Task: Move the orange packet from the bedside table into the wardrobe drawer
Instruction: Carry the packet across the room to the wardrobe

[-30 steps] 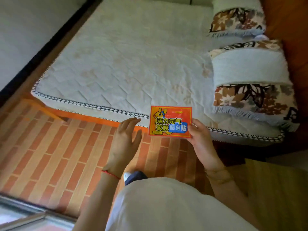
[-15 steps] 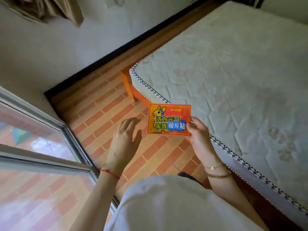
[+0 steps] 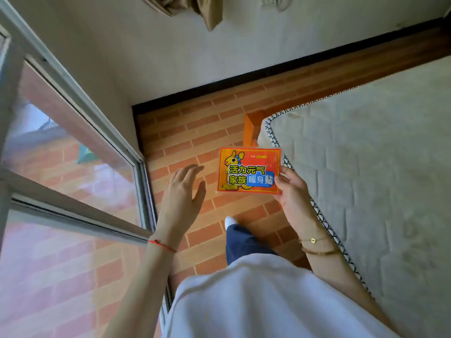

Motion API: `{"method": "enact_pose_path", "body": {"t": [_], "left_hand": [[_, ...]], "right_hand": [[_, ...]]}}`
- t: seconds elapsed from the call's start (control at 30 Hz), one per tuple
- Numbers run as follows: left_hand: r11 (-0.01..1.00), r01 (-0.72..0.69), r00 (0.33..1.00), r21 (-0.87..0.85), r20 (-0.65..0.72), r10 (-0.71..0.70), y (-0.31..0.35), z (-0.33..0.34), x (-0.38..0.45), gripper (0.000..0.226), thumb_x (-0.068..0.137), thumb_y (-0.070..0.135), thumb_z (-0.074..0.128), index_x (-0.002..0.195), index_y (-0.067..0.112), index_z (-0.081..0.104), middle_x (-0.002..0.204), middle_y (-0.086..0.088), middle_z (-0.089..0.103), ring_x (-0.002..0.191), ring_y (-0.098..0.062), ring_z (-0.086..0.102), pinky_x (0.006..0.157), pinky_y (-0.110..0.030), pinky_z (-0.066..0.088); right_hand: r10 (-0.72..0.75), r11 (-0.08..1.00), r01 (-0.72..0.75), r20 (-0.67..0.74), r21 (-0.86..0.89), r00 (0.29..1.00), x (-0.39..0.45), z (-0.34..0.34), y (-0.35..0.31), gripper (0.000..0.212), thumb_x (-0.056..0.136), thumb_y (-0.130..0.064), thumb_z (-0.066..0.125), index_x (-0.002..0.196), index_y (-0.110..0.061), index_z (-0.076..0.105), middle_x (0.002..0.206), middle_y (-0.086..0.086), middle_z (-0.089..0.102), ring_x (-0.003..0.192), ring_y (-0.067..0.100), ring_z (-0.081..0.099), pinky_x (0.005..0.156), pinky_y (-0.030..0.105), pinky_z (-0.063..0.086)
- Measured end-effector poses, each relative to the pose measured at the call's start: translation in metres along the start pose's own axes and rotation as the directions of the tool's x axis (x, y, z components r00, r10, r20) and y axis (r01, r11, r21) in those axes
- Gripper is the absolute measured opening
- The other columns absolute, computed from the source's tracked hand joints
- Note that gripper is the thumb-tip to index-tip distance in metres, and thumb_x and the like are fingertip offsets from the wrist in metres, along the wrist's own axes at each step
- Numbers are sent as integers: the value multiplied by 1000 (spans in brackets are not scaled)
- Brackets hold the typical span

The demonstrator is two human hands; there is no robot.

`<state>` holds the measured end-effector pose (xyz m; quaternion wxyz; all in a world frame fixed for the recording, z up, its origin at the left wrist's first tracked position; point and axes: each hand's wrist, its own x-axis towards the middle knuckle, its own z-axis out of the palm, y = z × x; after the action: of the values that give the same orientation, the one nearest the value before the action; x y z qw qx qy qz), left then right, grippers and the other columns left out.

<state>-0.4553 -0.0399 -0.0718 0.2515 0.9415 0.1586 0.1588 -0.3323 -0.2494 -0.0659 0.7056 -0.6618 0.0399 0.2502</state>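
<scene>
The orange packet [image 3: 247,170], flat and rectangular with a yellow cartoon animal and blue label, is held up in front of me above the brick-patterned floor. My right hand [image 3: 291,195] grips its lower right corner between thumb and fingers. My left hand [image 3: 183,191] hovers to the packet's left, fingers apart and holding nothing, a red string at its wrist. Neither the bedside table nor the wardrobe drawer is in view.
A bed with a quilted white mattress [image 3: 366,167] and an orange wooden frame corner [image 3: 251,129] fills the right. A sliding glass window with a metal frame [image 3: 80,152] runs along the left. A white wall with a dark skirting board [image 3: 244,79] lies ahead across the floor strip.
The view has swung left: pillows and most of the bed have left the frame, the window and wall have come in. Both hands keep their pose, the packet still in my right hand.
</scene>
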Motion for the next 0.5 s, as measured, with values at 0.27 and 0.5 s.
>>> {"method": "enact_pose_path", "body": {"t": [0.27,0.5], "left_hand": [[994,89,989,60,-120,-82,-47,-23,151,35,91,20,52,123,9,58,125,-8,61,116,-29,54,98,-45,46],[984,166,979,61,-133,-157,-90,-27,255,43,91,32,39,122,10,60,124,-7,61,118,-27,54,98,-46,46]], "right_hand": [[-46,998,53,154,-43,987,156,78,-81,29,97,-1,42,121,-4,58,110,15,67,96,21,66,76,30,58],[-9,998,19,176,-54,984,262,135,-120,27,96,-1,43,111,-12,63,106,8,69,107,27,63,101,49,47]]}}
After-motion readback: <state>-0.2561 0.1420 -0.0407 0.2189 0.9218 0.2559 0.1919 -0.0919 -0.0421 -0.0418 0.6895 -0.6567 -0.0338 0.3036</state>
